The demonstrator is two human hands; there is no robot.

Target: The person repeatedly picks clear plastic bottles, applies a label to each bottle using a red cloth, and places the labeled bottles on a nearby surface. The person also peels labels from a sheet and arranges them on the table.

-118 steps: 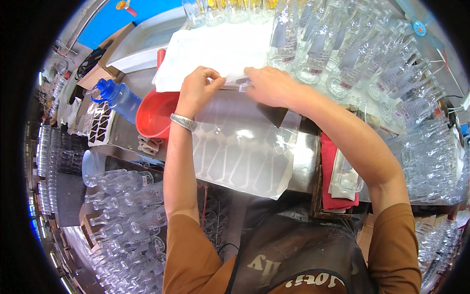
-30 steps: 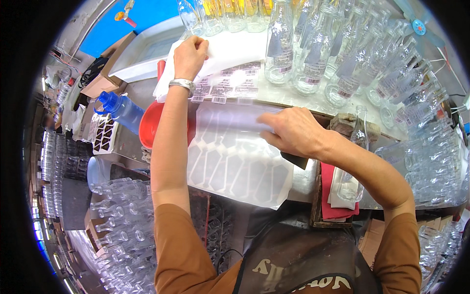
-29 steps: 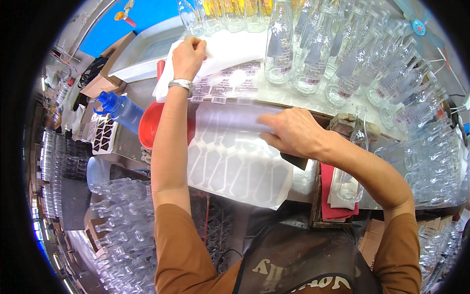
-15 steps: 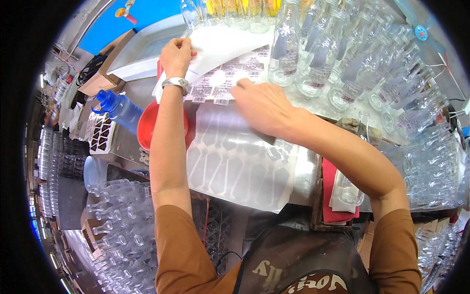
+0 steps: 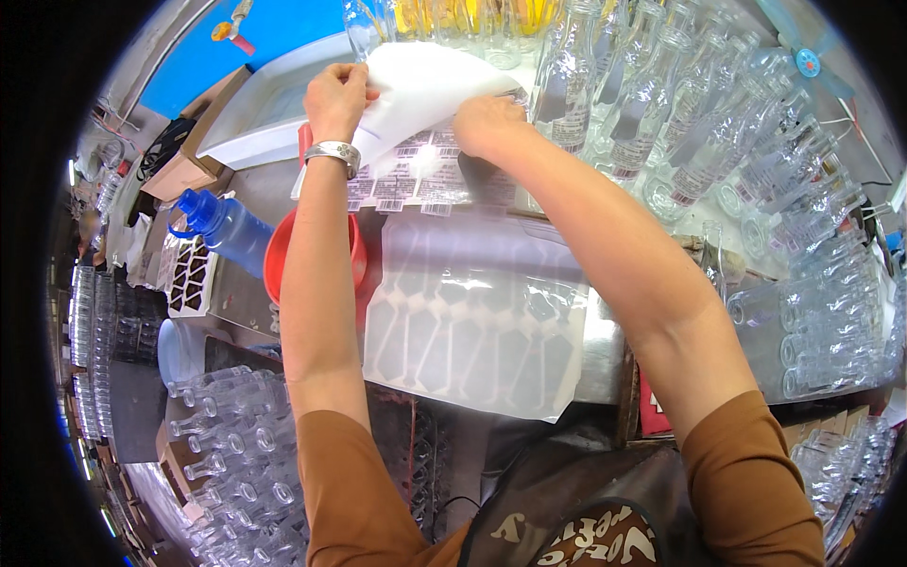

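My left hand pinches the left edge of a white paper sheet, which curls up and back over a printed label sheet. On the far right part of the label sheet, beside the paper's right end, rests my right hand. Its fingers are curled, and whatever they grip is hidden behind the hand. Nearer to me lies a translucent film sheet with grey angular shapes, overhanging the table's front edge.
Clear glass bottles with labels crowd the right side. A red bucket and a blue water bottle stand left of the film. A white tray sits at the far left. More bottles lie stacked at lower left.
My right hand has moved away from me, from the label sheet's near part to its far right. My left hand keeps its pinch on the white paper, barely shifted.
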